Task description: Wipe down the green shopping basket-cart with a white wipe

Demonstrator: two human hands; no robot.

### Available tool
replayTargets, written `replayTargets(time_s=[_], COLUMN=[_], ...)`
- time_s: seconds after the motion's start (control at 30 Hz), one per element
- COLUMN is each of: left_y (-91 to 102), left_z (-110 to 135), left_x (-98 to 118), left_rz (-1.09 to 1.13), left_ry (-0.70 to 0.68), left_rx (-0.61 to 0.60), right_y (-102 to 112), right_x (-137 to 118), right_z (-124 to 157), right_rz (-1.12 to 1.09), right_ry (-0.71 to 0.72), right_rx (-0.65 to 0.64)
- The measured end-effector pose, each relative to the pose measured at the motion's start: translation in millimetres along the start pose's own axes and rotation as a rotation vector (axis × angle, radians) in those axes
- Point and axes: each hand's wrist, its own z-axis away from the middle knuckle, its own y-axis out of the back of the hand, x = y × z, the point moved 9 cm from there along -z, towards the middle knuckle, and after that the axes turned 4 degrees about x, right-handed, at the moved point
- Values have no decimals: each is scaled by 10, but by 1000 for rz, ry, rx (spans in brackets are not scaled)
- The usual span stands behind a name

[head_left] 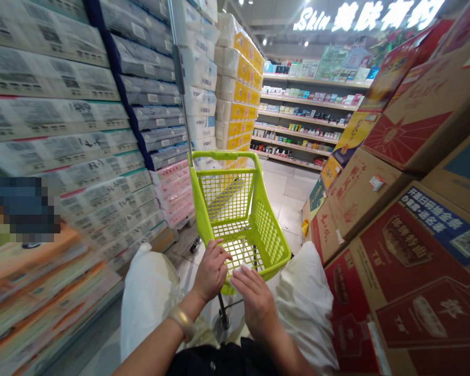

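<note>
A lime-green shopping cart point(272, 230) with a lattice basket stands directly in front of me, its handle bar point(225, 155) on the far side. Nothing lies in the part of the basket I can see. My left hand point(213, 267) is at the basket's near rim, fingers loosely bent and apart, holding nothing visible. Beside it, my right hand point(254, 295) has its fingers stretched out over the same rim. Whether either palm presses on the rim I cannot tell. A gold bangle point(182, 322) circles my left wrist.
Stacked paper packs point(62, 115) rise on the left, with yellow-and-white packs point(238, 94) beyond. Cardboard cartons point(407, 245) are piled close on the right. Product shelves point(309, 112) stand at the back across a tiled floor point(274, 183). My white-trousered knees point(305, 292) flank the cart.
</note>
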Motion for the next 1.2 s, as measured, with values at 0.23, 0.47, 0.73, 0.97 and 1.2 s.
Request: replayTargets(time_s=[0.23, 0.47, 0.73, 0.97, 1.2], left_y=[-16, -26, -8, -10, 6], left_z=[-3, 5, -1, -2, 4], left_x=[5, -4, 6, 8, 7], left_rz=[9, 9, 14, 7, 12], left_ry=[13, 4, 21, 8, 20], left_rx=[3, 2, 1, 10, -1], right_y=[607, -30, 570, 89, 514], right_x=[857, -11, 850, 170, 772], right_z=[221, -46, 166, 19, 154], right_rz=[166, -5, 150, 33, 119], right_ry=[-279, -12, -242, -37, -198], right_rx=[268, -4, 233, 38, 198])
